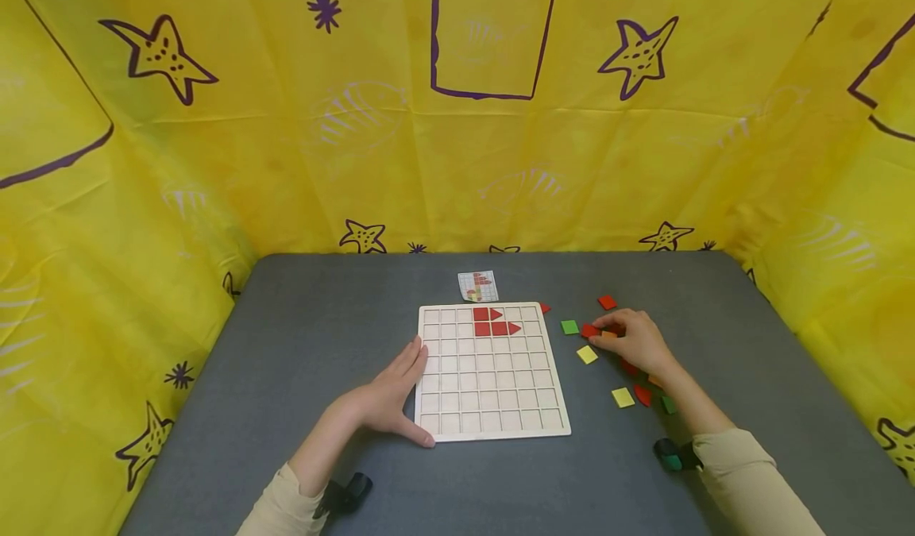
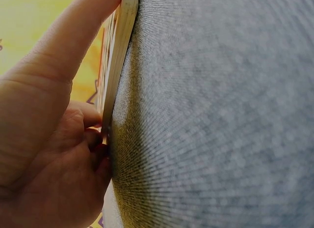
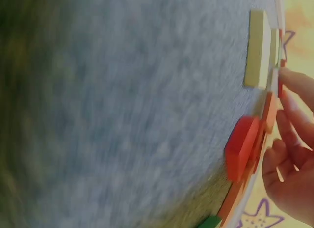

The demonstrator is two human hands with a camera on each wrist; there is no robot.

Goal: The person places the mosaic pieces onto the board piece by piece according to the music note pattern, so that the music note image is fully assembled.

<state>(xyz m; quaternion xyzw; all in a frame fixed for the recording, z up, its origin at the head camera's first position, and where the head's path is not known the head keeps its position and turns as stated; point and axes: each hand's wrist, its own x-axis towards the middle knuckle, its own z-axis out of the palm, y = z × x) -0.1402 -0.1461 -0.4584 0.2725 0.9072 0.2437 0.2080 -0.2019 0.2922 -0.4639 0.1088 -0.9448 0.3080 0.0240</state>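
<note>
A white gridded board (image 1: 468, 397) lies on the table with red square tiles (image 1: 482, 329) and red triangle tiles (image 1: 514, 329) in its top rows. My left hand (image 1: 389, 393) rests against the board's left side, fingers on the edge and thumb at the lower left corner. In the left wrist view the thumb (image 2: 83, 36) touches the board's rim (image 2: 120, 56). To the right of the board, my right hand (image 1: 638, 341) pinches a red square tile (image 1: 589, 330) between thumb and fingertips. An orange tile (image 1: 608, 334) lies partly under this hand.
Around my right hand lie a green square (image 1: 569, 327), yellow squares (image 1: 623, 398), a red square (image 1: 607, 302) and a red curved piece (image 1: 642, 395). A small pattern card (image 1: 477, 287) lies behind the board. Yellow patterned cloth (image 1: 457, 179) hangs beyond the grey table (image 1: 322, 306).
</note>
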